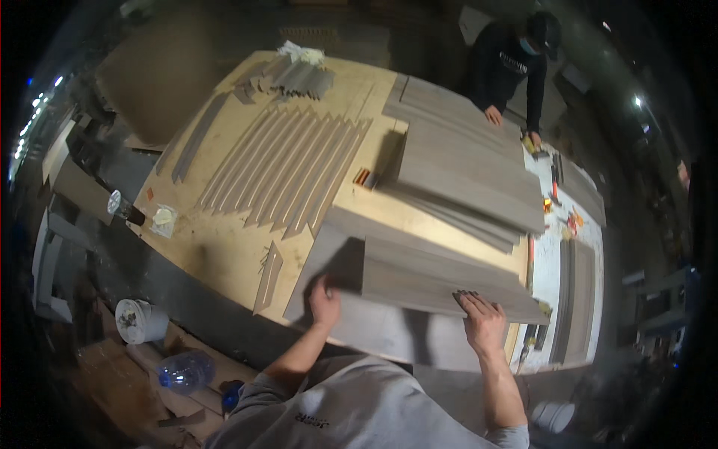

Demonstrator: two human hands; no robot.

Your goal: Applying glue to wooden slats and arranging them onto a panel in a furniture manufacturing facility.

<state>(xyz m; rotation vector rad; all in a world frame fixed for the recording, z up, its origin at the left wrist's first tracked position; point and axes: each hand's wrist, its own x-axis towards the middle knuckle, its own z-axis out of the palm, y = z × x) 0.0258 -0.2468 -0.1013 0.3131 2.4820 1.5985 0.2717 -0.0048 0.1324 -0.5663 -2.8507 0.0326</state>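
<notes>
In front of me a grey wood-grain panel (426,273) lies at an angle over a larger flat grey panel (389,329). My right hand (485,322) is on the near edge of the upper panel, fingers bent over a small dark pad (465,294); its exact kind is hard to make out. Left of that panel, apart from its edge, my left hand (324,305) hovers over the lower panel. Its thumb stands away from loosely curved fingers, and nothing shows in it.
Beyond lies a stack of grey panels (464,165), where a co-worker (516,75) leans in. Rows of angled grey strips (284,165) cover the wooden table's left. A drink cup (123,206) stands at its left edge. A white bucket (142,322) and water bottle (187,372) sit below.
</notes>
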